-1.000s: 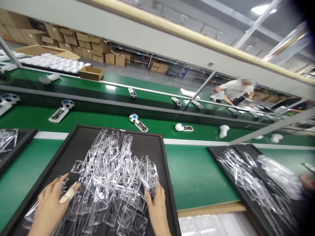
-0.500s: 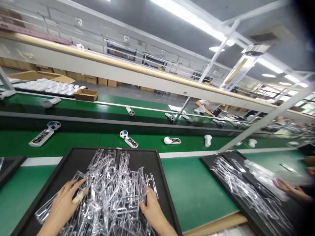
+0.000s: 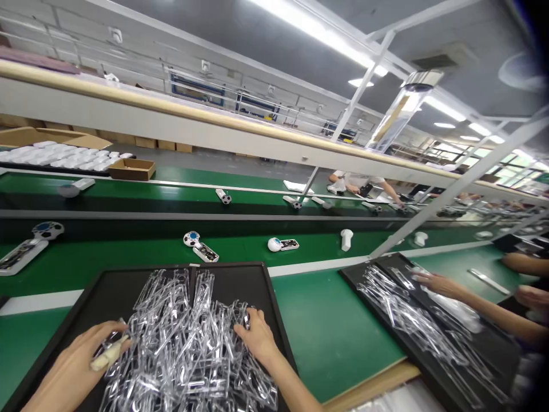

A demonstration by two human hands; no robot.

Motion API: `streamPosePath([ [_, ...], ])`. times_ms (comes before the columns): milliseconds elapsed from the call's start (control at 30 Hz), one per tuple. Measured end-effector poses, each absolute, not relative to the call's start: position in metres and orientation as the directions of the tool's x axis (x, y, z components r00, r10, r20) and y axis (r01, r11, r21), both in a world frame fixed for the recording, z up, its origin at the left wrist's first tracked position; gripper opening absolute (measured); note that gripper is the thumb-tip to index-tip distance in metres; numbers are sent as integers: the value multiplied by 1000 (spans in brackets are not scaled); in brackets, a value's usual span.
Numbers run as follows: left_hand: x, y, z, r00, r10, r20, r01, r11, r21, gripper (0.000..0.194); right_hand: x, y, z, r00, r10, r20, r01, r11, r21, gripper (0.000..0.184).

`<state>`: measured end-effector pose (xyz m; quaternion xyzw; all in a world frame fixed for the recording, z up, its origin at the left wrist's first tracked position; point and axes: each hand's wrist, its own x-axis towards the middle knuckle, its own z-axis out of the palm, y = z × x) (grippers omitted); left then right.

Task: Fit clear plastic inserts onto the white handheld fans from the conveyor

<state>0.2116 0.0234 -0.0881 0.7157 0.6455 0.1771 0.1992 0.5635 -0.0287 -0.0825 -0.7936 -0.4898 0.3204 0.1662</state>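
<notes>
A tangled heap of clear plastic parts (image 3: 184, 332), frame-like with long slots, lies in a black tray (image 3: 92, 303) before me. At the heap's left edge is my left hand (image 3: 79, 363), its fingers curled and a pale finger cot on one digit. Something shiny shows between its digits, too unclear to name. My right hand (image 3: 259, 337) is at the heap's right side, with thumb and fingers closed on a clear plastic part at its edge. The lower parts of the heap run out of view.
Beyond the tray, a green conveyor (image 3: 141, 246) carries white devices with football-patterned heads (image 3: 191, 238). To the right, another black tray (image 3: 386, 320) holds clear parts, with a co-worker's hand (image 3: 437, 283) over it. A slanted white post (image 3: 454, 197) stands between.
The view has shifted, moving the tray leftward in it. The loose parts at the heap's left and right edges no longer lie apart. The co-worker's hand has reached farther over the other tray.
</notes>
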Motion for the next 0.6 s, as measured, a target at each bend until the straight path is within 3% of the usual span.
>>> streamPosePath([
  [67, 238, 29, -71, 173, 981, -83, 810, -93, 579, 41, 558, -29, -82, 300, 883, -362, 664, -466, -584, 44],
  [233, 316, 27, -49, 312, 947, -73, 711, -182, 680, 37, 550, -34, -89, 267, 905, -332, 579, -426, -695, 65],
  [300, 343, 24, -46, 380, 923, -56, 679, -237, 695, 36, 554, -33, -95, 276, 916, -292, 518, -397, -758, 56],
  [400, 377, 22, -44, 466, 885, -19, 656, -331, 678, 36, 571, -33, -105, 295, 924, -245, 412, -354, -840, 47],
  [600, 434, 31, -65, 648, 762, 2, 621, -529, 579, 42, 611, -29, -117, 306, 925, -223, 250, -305, -919, 52],
])
